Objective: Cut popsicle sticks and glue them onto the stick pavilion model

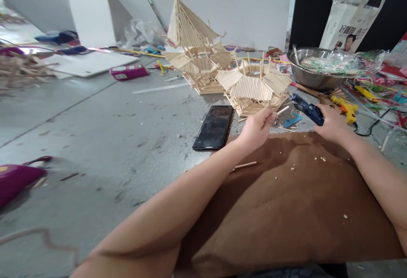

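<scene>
My left hand (258,128) is closed, pinching a short thin wooden stick (283,110) that points to the right. My right hand (333,122) is wrapped around a dark blue hand tool (305,108); blur keeps me from telling its exact kind. The tool's front end is close to the stick's tip, with a small gap between them. Just beyond my left hand stands a small roofed model of wooden sticks (252,87), with upright pegs on top. Behind it to the left rises a taller stick pagoda (190,27) with a pointed roof.
A black phone (213,127) lies left of the brown sheet (305,210), which has small wood scraps on it. At the right are a metal bowl (310,80), a yellow glue gun (348,109) and a white bag (349,21). Purple boxes (129,71) sit on the grey floor.
</scene>
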Demonstrator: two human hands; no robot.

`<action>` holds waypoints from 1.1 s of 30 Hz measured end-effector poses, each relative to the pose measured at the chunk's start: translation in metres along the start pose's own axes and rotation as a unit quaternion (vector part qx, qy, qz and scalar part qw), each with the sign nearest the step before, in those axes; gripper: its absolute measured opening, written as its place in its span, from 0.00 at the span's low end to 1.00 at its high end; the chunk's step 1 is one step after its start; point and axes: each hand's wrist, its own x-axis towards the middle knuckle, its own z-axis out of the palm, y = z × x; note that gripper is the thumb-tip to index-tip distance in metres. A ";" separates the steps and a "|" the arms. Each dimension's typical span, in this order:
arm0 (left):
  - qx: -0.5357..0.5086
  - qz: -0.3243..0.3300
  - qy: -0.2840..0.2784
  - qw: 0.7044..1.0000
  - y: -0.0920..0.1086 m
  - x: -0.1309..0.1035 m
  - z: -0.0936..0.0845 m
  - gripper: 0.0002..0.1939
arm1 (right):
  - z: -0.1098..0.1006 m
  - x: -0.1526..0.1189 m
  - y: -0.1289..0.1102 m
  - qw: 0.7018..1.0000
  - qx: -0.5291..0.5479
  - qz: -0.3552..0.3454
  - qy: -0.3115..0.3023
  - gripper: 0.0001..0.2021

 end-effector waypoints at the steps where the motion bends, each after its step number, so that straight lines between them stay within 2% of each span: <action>1: -0.003 0.003 -0.001 1.000 0.000 0.000 0.000 0.09 | 0.000 -0.002 -0.004 1.000 0.021 -0.013 -0.005 0.27; 7: -0.022 0.016 -0.004 1.000 -0.001 -0.001 0.003 0.09 | -0.005 -0.010 -0.027 0.993 0.079 -0.079 -0.023 0.27; 14: -0.056 0.000 -0.014 0.998 0.003 -0.004 0.005 0.12 | -0.005 -0.013 -0.033 0.992 0.107 -0.063 -0.035 0.28; 20: -0.060 -0.003 -0.020 0.998 0.005 -0.004 0.005 0.15 | -0.006 -0.015 -0.037 0.990 0.121 -0.052 -0.046 0.23; 29: -0.057 0.007 -0.027 0.998 0.006 -0.004 0.005 0.12 | -0.006 -0.017 -0.038 0.993 0.104 -0.038 -0.041 0.18; 33: -0.043 -0.001 -0.028 0.999 0.006 -0.004 0.006 0.12 | -0.005 -0.019 -0.040 0.994 0.098 -0.024 -0.049 0.13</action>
